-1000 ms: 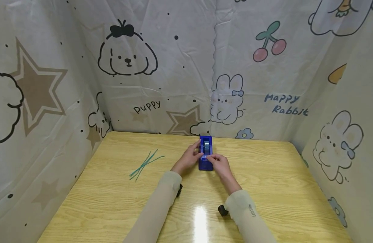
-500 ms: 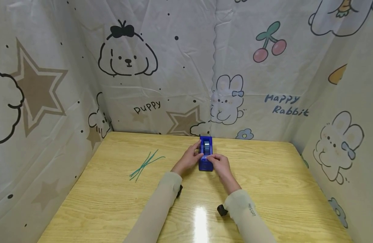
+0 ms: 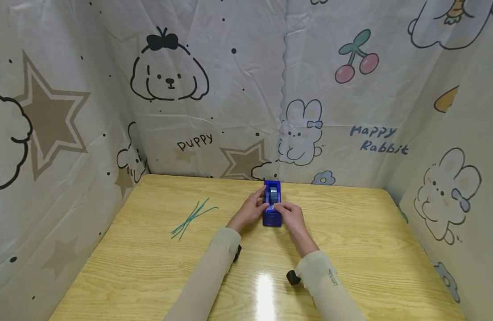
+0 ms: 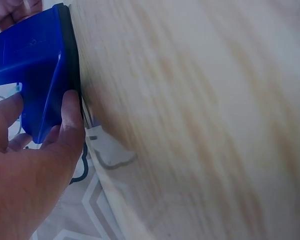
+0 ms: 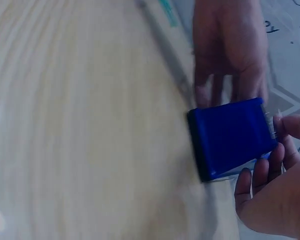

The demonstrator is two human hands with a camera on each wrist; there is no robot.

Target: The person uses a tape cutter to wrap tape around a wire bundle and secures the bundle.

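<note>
A blue tape dispenser (image 3: 272,219) stands near the table's back edge, a roll of clear tape (image 3: 273,193) inside it. From the left, my left hand (image 3: 248,211) grips it; in the left wrist view the thumb and fingers of that hand (image 4: 35,175) lie on both sides of the dispenser body (image 4: 32,47). My right hand (image 3: 294,221) is at the front part, thumb and forefinger pinched together. The right wrist view shows this hand (image 5: 280,195) pinching a barely visible tape end at the toothed edge of the dispenser (image 5: 235,137).
Several thin green strips (image 3: 190,218) lie crossed on the wooden table (image 3: 142,267), left of my left hand. Printed curtains (image 3: 230,111) stand along the table's back and both sides.
</note>
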